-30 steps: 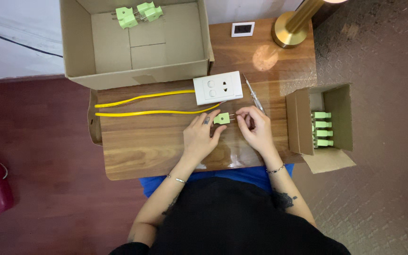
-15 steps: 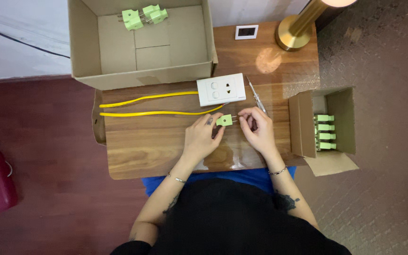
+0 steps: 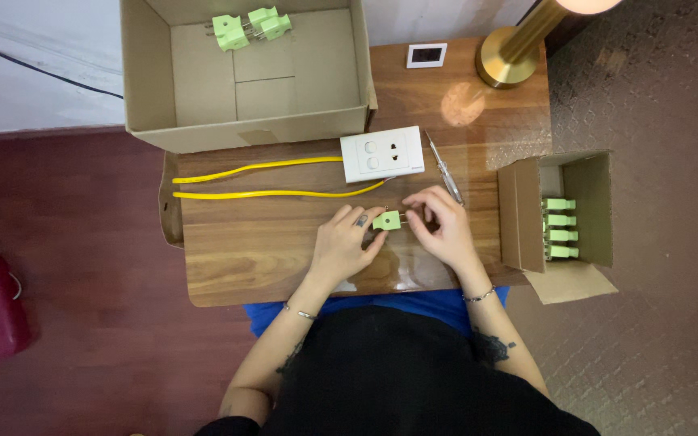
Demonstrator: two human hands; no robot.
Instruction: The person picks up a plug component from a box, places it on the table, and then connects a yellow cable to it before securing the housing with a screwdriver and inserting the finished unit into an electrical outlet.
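Fingers of the left hand (image 3: 341,242) and right hand (image 3: 439,226) close from both sides on a small pale-green plug (image 3: 387,220), blocky and squarish, held just above the wooden table (image 3: 236,258), near the white socket plate (image 3: 381,153).

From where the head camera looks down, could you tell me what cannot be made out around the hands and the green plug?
- Green plug: too small to tell its pins or screws; fingers of the left hand and right hand cover its ends.
- Screwdriver: its lower end is hidden behind the right hand.
- Small box: its wall hides the left ends of its green plugs.
- Lamp: its top is cut off by the upper edge.
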